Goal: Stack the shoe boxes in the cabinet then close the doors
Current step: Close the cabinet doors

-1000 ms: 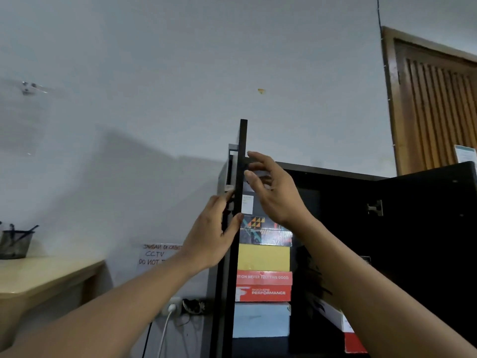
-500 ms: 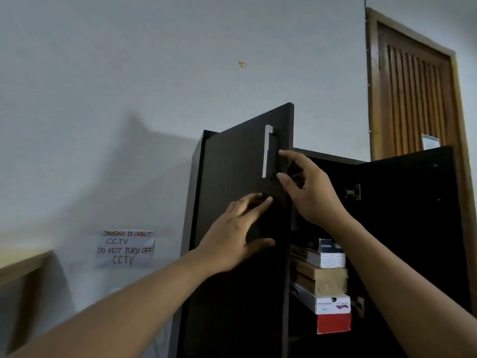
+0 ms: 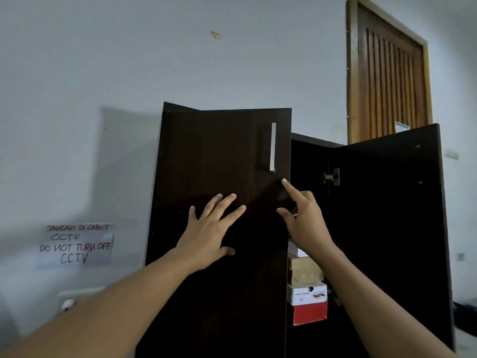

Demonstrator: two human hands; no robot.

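Left hand (image 3: pixel 209 236) lies spread flat on the left door (image 3: pixel 219 156). Right hand (image 3: pixel 304 223) touches the door's free edge with a straight forefinger, below the handle (image 3: pixel 273 147). Push evenly and keep fingers out of the gap. The shoe boxes (image 3: pixel 307 295) sit stacked inside the cabinet (image 3: pixel 315 140), and the right door (image 3: pixel 387 215) stands wide.

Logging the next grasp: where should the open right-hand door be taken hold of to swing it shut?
Probably the right door by its free vertical edge, opposite the hinge, the right hand coming from the right. It stands swung out, inner face showing, no handle in view.
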